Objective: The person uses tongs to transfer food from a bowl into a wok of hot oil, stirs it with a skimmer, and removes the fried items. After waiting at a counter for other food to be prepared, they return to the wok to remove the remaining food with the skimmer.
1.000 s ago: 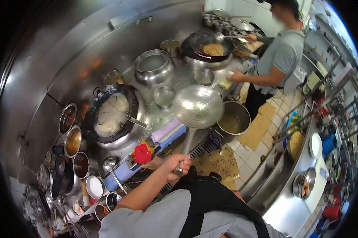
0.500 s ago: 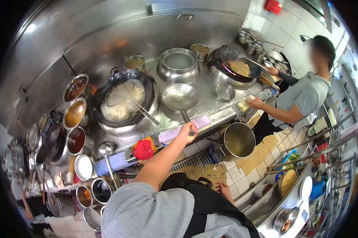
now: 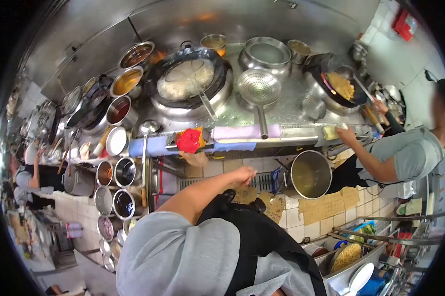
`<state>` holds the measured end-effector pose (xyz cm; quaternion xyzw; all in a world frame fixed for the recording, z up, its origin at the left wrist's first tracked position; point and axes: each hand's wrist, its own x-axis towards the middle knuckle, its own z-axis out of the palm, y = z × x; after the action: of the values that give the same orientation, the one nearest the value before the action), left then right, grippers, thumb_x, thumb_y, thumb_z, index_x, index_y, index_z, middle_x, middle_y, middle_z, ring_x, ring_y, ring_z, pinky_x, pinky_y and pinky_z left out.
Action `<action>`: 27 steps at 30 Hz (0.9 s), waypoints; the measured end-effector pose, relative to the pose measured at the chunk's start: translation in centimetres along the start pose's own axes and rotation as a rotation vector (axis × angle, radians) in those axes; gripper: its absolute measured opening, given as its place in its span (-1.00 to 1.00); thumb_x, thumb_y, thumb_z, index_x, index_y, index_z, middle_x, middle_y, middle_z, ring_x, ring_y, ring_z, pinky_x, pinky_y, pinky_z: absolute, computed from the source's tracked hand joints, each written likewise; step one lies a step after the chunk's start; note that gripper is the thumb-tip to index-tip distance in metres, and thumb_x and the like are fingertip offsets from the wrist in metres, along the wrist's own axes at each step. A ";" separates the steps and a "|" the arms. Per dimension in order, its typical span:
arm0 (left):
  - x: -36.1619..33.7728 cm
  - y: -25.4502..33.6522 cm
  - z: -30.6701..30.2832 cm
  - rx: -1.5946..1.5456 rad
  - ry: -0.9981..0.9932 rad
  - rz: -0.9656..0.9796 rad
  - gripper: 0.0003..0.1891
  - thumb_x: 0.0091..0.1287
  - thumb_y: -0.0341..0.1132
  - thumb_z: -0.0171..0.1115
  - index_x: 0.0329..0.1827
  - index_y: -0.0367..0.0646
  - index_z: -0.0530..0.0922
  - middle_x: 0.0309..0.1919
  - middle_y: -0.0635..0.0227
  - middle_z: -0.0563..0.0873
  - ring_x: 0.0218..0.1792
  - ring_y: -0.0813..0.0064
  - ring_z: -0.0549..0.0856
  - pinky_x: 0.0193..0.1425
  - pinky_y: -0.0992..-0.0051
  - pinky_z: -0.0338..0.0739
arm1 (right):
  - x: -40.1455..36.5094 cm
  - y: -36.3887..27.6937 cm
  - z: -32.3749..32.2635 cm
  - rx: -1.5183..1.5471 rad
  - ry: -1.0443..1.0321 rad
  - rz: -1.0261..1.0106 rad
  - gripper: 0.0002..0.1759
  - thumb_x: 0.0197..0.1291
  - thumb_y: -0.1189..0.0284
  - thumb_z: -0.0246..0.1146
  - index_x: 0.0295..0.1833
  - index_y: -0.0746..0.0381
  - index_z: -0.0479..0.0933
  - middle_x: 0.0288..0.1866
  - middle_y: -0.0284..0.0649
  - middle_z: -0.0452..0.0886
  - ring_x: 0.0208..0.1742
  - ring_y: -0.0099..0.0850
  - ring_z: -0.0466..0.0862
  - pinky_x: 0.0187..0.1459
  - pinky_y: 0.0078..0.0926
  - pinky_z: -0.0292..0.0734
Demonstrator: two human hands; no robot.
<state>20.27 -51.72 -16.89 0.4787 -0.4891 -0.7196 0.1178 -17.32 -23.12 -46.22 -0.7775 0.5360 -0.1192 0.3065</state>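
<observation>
My left hand hovers over the floor in front of the stove, fingers curled, with nothing visible in it. Beyond it, the perforated strainer rests on the steel stove top, its handle pointing toward me over the folded pink cloth. Left of the strainer, a wok holds pale foaming liquid with a wire skimmer in it. A red and yellow bundle sits at the stove's front edge. My right hand is out of view.
At right, a co-worker holds a utensil in a second wok, the other hand on a pale cloth. A large pot of liquid stands below the stove edge. Sauce pots and a ladle are at left. Food trays lie lower right.
My left hand has let go of the strainer handle and drawn back toward me. My right hand has left the view. The camera view has shifted, and more pots show at left.
</observation>
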 end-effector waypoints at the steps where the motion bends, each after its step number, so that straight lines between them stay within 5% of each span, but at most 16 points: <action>1: -1.8 -3.3 0.5 0.275 0.069 -0.039 -0.68 0.32 -0.10 -0.04 -0.43 -0.18 0.46 -0.70 0.22 0.55 -0.68 0.31 0.57 -0.62 0.34 0.43 | -0.8 -0.1 1.1 -0.146 -0.022 -0.176 -0.67 0.18 0.24 0.10 -0.24 0.32 0.54 -0.34 -0.17 0.60 -0.48 -0.36 0.56 -0.49 -0.43 0.44; 3: -3.5 -15.2 -1.5 1.077 0.252 0.231 -0.71 0.22 -0.17 0.01 -0.41 -0.20 0.57 -0.51 0.08 0.63 -0.44 0.10 0.63 -0.34 0.18 0.49 | 2.5 -12.0 -12.5 0.601 -0.164 0.511 -0.64 0.17 0.17 0.07 -0.31 0.28 0.53 -0.40 -0.21 0.60 -0.49 -0.39 0.56 -0.57 -0.41 0.40; 5: -10.9 -17.3 -2.6 1.105 0.130 -0.215 -0.74 0.11 -0.25 0.03 -0.29 -0.19 0.61 -0.20 0.02 0.62 -0.16 0.08 0.61 -0.06 0.21 0.47 | 4.4 -10.3 -12.7 0.830 -0.200 0.961 -0.66 0.15 0.19 0.04 -0.40 0.25 0.51 -0.49 -0.26 0.59 -0.53 -0.42 0.56 -0.63 -0.42 0.37; 7: -17.0 -22.7 -4.1 1.020 0.367 -0.529 -0.69 0.16 -0.27 -0.04 -0.16 -0.25 0.54 -0.11 -0.02 0.58 -0.11 0.04 0.60 -0.01 0.23 0.48 | 5.9 -10.4 -13.3 0.761 -0.252 0.892 -0.66 0.13 0.20 0.05 -0.46 0.26 0.50 -0.57 -0.25 0.57 -0.58 -0.43 0.55 -0.64 -0.44 0.37; 8: -20.0 -22.7 -3.9 0.936 0.482 -0.656 -0.70 0.17 -0.29 -0.04 -0.17 -0.28 0.53 -0.10 -0.04 0.58 -0.09 0.06 0.60 0.00 0.22 0.48 | 6.9 -8.9 -12.0 0.576 -0.338 0.664 -0.73 0.06 0.27 0.09 -0.48 0.25 0.50 -0.56 -0.17 0.58 -0.60 -0.33 0.54 -0.63 -0.35 0.40; 10: -25.2 -21.2 -3.2 0.977 0.488 -0.720 -0.71 0.18 -0.29 -0.05 -0.17 -0.27 0.53 -0.10 -0.03 0.58 -0.07 0.05 0.59 0.02 0.20 0.47 | 9.5 -4.5 -7.4 -0.297 -0.437 -0.235 -0.75 -0.06 0.27 0.16 -0.49 0.26 0.49 -0.52 -0.08 0.57 -0.55 -0.22 0.56 -0.48 -0.28 0.46; 11: -26.4 -24.0 -3.3 0.743 0.753 -0.778 -0.72 0.17 -0.27 -0.02 -0.20 -0.25 0.54 -0.17 0.00 0.61 -0.10 0.08 0.60 0.00 0.23 0.48 | 11.5 -6.1 -6.9 -0.399 -0.357 -0.380 -0.79 -0.22 0.33 0.16 -0.49 0.25 0.52 -0.50 -0.02 0.56 -0.49 -0.13 0.58 -0.42 -0.24 0.47; 12: -27.5 -27.9 -4.0 0.656 0.839 -0.716 -0.77 0.15 -0.25 0.04 -0.24 -0.18 0.56 -0.25 0.04 0.64 -0.13 0.13 0.62 -0.04 0.27 0.49 | 13.7 -5.7 -3.7 -0.413 -0.365 -0.354 -0.79 -0.12 0.31 0.14 -0.53 0.24 0.54 -0.51 -0.03 0.56 -0.46 -0.11 0.58 -0.41 -0.24 0.46; 13: -28.1 -28.3 -2.7 0.638 0.835 -0.722 -0.77 0.15 -0.25 0.04 -0.24 -0.18 0.56 -0.25 0.04 0.64 -0.13 0.13 0.62 -0.04 0.27 0.49 | 16.8 -8.2 -1.1 -0.142 -0.174 -0.084 -0.77 -0.03 0.32 0.13 -0.50 0.26 0.54 -0.58 -0.07 0.54 -0.49 -0.15 0.57 -0.43 -0.27 0.44; 14: -28.9 -27.8 -1.7 0.529 0.950 -0.617 -0.79 0.14 -0.26 0.08 -0.26 -0.16 0.56 -0.27 0.06 0.64 -0.14 0.14 0.62 -0.06 0.29 0.49 | 20.2 -12.3 -2.8 0.131 -0.444 -0.124 -0.76 0.10 0.31 0.09 -0.46 0.25 0.50 -0.68 -0.18 0.47 -0.62 -0.31 0.50 -0.56 -0.37 0.38; 15: -29.7 -27.3 -0.7 0.420 1.066 -0.507 -0.82 0.13 -0.27 0.11 -0.28 -0.14 0.56 -0.29 0.07 0.65 -0.15 0.16 0.62 -0.08 0.30 0.49 | 23.1 -18.8 -5.2 0.630 -0.584 0.385 -0.76 0.15 0.32 0.07 -0.51 0.19 0.43 -0.73 -0.31 0.37 -0.73 -0.49 0.38 -0.69 -0.48 0.26; 16: -30.2 -25.7 0.6 0.295 1.055 -0.509 -0.85 0.15 -0.30 0.11 -0.29 -0.14 0.55 -0.28 0.08 0.65 -0.15 0.13 0.62 -0.08 0.30 0.47 | 26.0 -22.9 -5.8 0.556 -0.616 0.270 -0.76 0.16 0.31 0.08 -0.52 0.15 0.38 -0.73 -0.36 0.36 -0.78 -0.56 0.30 -0.76 -0.56 0.14; 17: -30.3 -25.6 1.8 0.276 1.070 -0.463 -0.85 0.15 -0.31 0.10 -0.28 -0.15 0.54 -0.30 0.10 0.65 -0.17 0.16 0.62 -0.08 0.33 0.47 | 28.9 -25.5 -4.7 0.783 -0.653 0.393 -0.82 0.14 0.31 0.12 -0.39 0.18 0.39 -0.68 -0.37 0.38 -0.75 -0.54 0.34 -0.76 -0.56 0.13; 21: -31.2 -28.1 5.8 -0.040 1.107 -0.281 -0.84 0.20 -0.32 0.12 -0.25 -0.21 0.50 -0.37 0.18 0.64 -0.25 0.36 0.63 -0.13 0.47 0.46 | 39.7 -39.3 -4.7 1.280 -0.303 0.646 -0.75 0.15 0.24 0.18 -0.14 0.12 0.37 -0.58 -0.39 0.40 -0.69 -0.54 0.37 -0.73 -0.57 0.13; 23: -32.3 -29.5 7.0 0.004 1.073 -0.302 -0.79 0.24 -0.25 0.12 -0.23 -0.24 0.50 -0.36 0.17 0.64 -0.25 0.33 0.63 -0.12 0.45 0.47 | 42.4 -46.2 -7.6 1.198 -0.259 0.746 -0.63 0.16 0.23 0.18 0.02 0.10 0.30 -0.55 -0.39 0.40 -0.66 -0.57 0.37 -0.70 -0.58 0.13; 27: -35.3 -30.8 7.3 0.016 0.906 -0.438 -0.76 0.26 -0.22 0.11 -0.23 -0.26 0.50 -0.42 0.21 0.64 -0.33 0.38 0.64 -0.20 0.44 0.48 | 48.7 -48.2 -4.5 1.167 -0.152 0.746 -0.60 0.17 0.22 0.17 0.04 0.15 0.28 -0.55 -0.38 0.41 -0.63 -0.57 0.39 -0.68 -0.57 0.18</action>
<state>41.72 -9.66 -21.34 0.8353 -0.2822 -0.4435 0.1609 36.38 -57.42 -20.51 -0.2559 0.5926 -0.2200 0.7314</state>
